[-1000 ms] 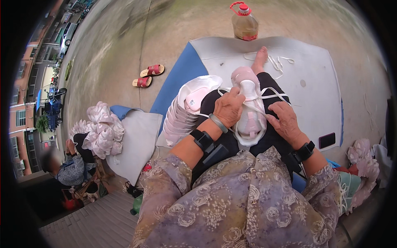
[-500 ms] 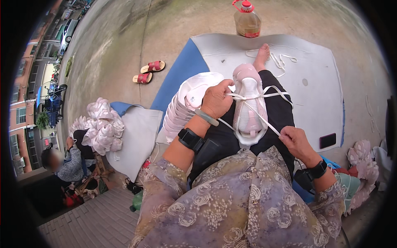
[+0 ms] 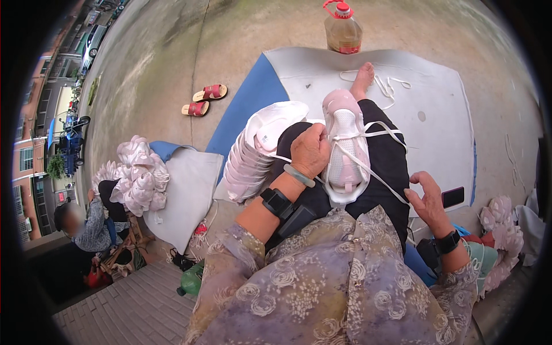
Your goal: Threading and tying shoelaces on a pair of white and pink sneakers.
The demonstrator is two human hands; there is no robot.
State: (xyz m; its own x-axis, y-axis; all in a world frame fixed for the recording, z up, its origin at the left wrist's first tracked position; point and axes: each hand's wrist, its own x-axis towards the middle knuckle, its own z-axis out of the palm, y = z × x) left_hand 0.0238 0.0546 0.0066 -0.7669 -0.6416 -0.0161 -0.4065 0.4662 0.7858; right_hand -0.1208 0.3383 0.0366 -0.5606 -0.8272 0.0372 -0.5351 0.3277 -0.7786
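A pale pink and white shoe [image 3: 347, 123] lies across my lap, toe pointing away, with white lace [image 3: 376, 171] threaded through it. My left hand [image 3: 310, 150] is closed against the shoe's left edge, its fingertips partly hidden. To the right of the shoe, my right hand [image 3: 428, 201] has thumb and forefinger spread. One lace runs from the shoe to beside that thumb; another loops over my right thigh. At my left leg leans a nested row of similar pink and white shoe uppers [image 3: 248, 161].
A white mat [image 3: 431, 109] with a blue underside lies beneath my legs, bearing a phone [image 3: 453, 197] and loose laces [image 3: 394, 86]. Beyond it stands a red-capped jug [image 3: 343, 31]. Red slippers [image 3: 204, 99] and a pink shoe pile [image 3: 141, 178] lie left, near another seated person [image 3: 95, 227].
My left hand has let go of the lace and come down to the shoe's left edge. The right hand has shifted slightly right, and its thumb and forefinger have parted.
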